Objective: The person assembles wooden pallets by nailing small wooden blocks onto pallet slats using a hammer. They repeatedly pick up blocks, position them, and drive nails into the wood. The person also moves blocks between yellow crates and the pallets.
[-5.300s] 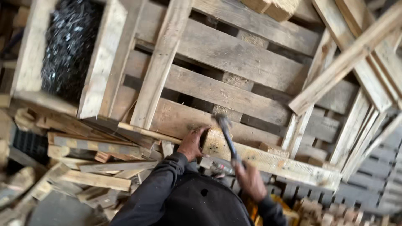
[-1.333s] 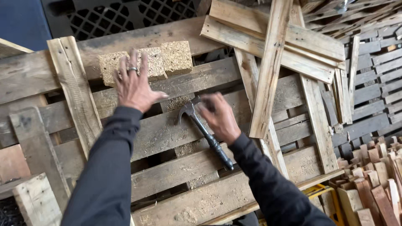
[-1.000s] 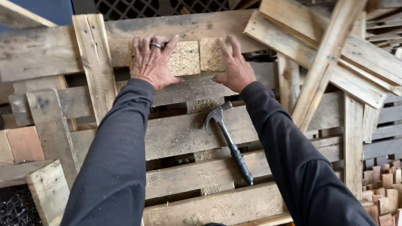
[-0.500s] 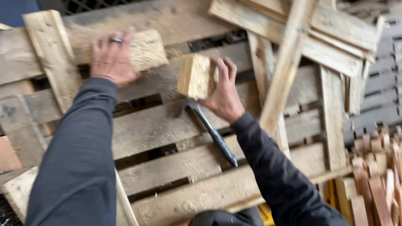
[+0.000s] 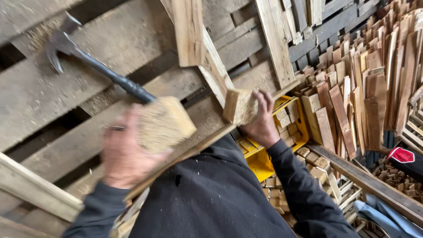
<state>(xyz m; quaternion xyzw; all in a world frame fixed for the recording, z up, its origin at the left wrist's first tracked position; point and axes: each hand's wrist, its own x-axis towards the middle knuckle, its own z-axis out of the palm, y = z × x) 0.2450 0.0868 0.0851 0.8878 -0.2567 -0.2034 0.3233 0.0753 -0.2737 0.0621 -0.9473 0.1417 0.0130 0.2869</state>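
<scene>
My left hand [image 5: 123,154] grips a pressed-wood pallet block [image 5: 165,123] just over the near edge of the wooden pallet [image 5: 105,48]. My right hand [image 5: 263,121] holds a second pressed-wood block [image 5: 238,105] out past the pallet's right end, above a yellow crate [image 5: 293,128]. A claw hammer [image 5: 83,66] with a black handle lies loose on the pallet boards, its head at the upper left. A ring shows on my left hand, which is blurred.
The yellow crate holds several small wood blocks. A large heap of short boards [image 5: 365,75] stands on end at the right. Loose planks [image 5: 273,35] lean across the pallet. A long timber [image 5: 365,185] and a red object [image 5: 403,155] lie at lower right.
Both hands took the two blocks off the pallet and drew them towards me and rightward. The hammer, set down a second ago, stays on the boards. My view swung right.
</scene>
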